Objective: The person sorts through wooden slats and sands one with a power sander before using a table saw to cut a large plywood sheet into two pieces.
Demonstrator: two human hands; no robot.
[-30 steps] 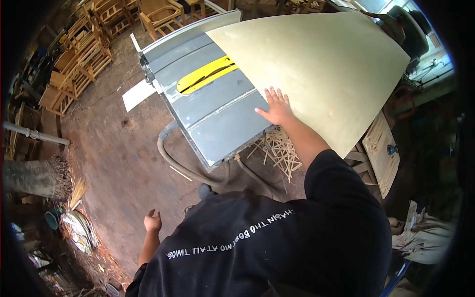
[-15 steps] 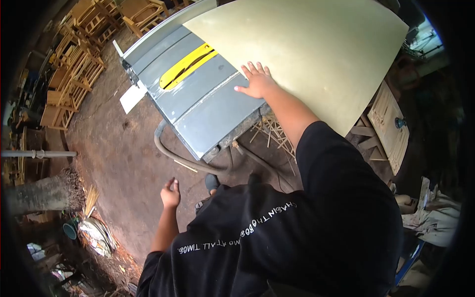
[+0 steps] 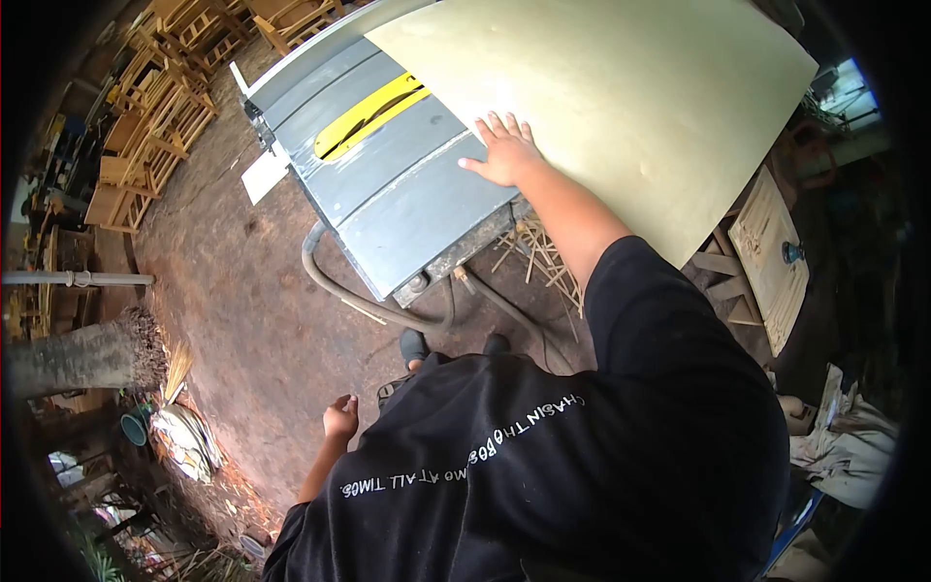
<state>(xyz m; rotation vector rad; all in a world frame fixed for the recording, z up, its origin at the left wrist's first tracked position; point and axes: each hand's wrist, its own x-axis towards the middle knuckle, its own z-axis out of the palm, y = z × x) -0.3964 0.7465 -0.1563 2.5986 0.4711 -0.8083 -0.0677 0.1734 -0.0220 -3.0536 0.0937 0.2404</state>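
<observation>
My right hand (image 3: pixel 506 150) lies palm down with its fingers spread at the near left edge of a large pale sheet (image 3: pixel 621 107). The sheet looks like thin plywood and covers the right part of a grey table saw (image 3: pixel 407 218). Left of the sheet shows the saw's yellow blade insert (image 3: pixel 364 118), partly covered by the sheet's edge; a blade cannot be made out. My left hand (image 3: pixel 340 417) hangs low over the floor, away from the saw, its fingers loosely curled and nothing visible in them.
A grey hose (image 3: pixel 364 308) loops beneath the saw beside my feet. Thin wood offcuts (image 3: pixel 543 254) are heaped under the sheet. Wooden chairs (image 3: pixel 155 145) crowd the far left. A board (image 3: pixel 771 257) with a blue-green object stands at right. A broom (image 3: pixel 178 371) is at left.
My left hand has dropped lower, and its fingers have curled in. The view has shifted slightly. My right hand stays on the sheet's edge, which looks much the same against the saw.
</observation>
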